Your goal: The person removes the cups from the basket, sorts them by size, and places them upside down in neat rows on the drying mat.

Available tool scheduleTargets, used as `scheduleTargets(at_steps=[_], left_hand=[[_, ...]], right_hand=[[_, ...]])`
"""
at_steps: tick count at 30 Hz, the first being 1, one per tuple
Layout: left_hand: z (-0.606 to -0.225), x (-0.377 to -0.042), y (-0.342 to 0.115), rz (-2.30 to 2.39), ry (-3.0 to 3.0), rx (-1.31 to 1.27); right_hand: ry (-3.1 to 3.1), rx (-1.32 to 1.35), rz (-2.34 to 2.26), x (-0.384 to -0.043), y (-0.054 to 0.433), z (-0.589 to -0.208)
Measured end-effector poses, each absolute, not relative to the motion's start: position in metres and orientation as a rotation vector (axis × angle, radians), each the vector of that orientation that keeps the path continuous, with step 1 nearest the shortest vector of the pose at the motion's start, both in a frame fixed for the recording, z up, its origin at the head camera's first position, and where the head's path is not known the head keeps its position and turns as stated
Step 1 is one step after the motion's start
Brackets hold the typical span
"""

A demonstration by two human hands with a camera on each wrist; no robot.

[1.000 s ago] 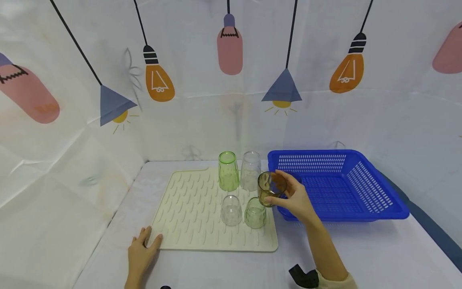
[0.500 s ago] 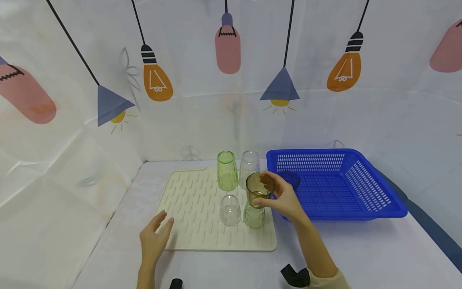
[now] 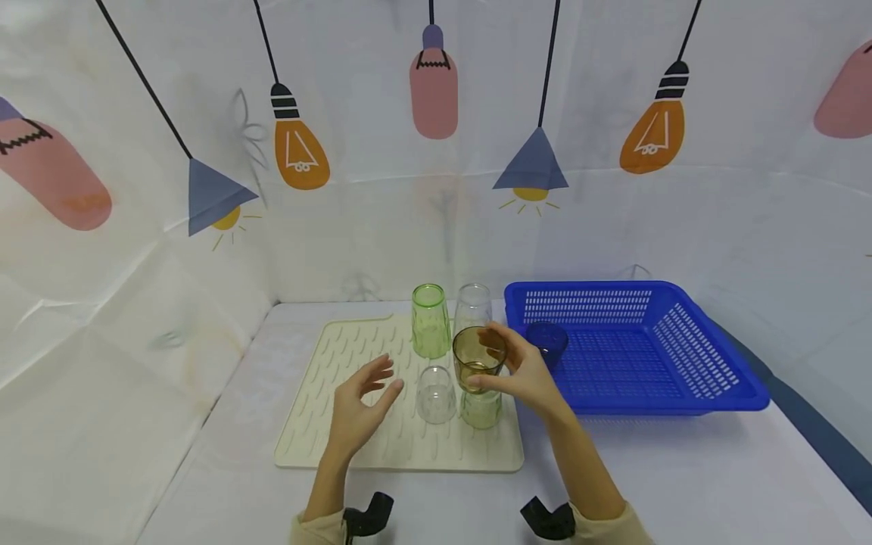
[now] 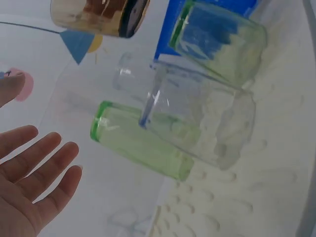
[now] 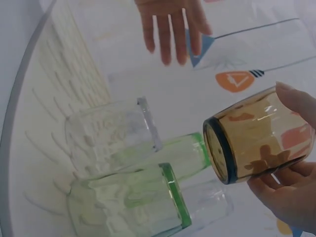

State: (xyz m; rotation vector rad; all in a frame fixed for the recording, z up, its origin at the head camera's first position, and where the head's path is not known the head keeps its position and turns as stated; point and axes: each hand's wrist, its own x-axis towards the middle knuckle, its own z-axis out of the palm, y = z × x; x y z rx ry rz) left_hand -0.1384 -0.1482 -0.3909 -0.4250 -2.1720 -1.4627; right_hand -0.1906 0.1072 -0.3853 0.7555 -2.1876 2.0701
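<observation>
My right hand (image 3: 527, 371) grips an amber glass (image 3: 480, 354) between thumb and fingers, held in the air above the mat. Below and partly behind it stands a short pale green glass (image 3: 481, 412). Left of that one is a short clear glass (image 3: 436, 395). A tall green glass (image 3: 431, 322) and a tall clear glass (image 3: 473, 303) stand behind them. My left hand (image 3: 359, 409) hovers over the cream ridged mat (image 3: 320, 439), fingers spread and holding nothing, left of the short clear glass. In the right wrist view the amber glass (image 5: 261, 138) is clear of the other glasses.
A blue plastic basket (image 3: 702, 371) stands on the right of the white table, touching or close to the mat's right side. A dark blue glass (image 3: 547, 342) sits at its left end. A printed white sheet (image 3: 381, 227) hangs behind.
My right hand has carried the amber glass leftward from beside the basket to over the mat. My left hand has left the mat's front left corner and moved right and up towards the glasses.
</observation>
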Motion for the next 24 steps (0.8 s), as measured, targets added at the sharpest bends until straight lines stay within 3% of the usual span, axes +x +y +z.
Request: scheduleTargets(at_steps=[11, 24], left_hand=[[-0.365, -0.147, -0.109, -1.635, -2.224, -0.618], [-0.390, -0.164, -0.098, -1.667, -2.239, -0.688]], right_hand=[[-2.148, 0.836, 2.048, -0.190, 0.098, -0.386], [-2.163, 0.821, 2.068, -0.188, 0.089, -0.389]])
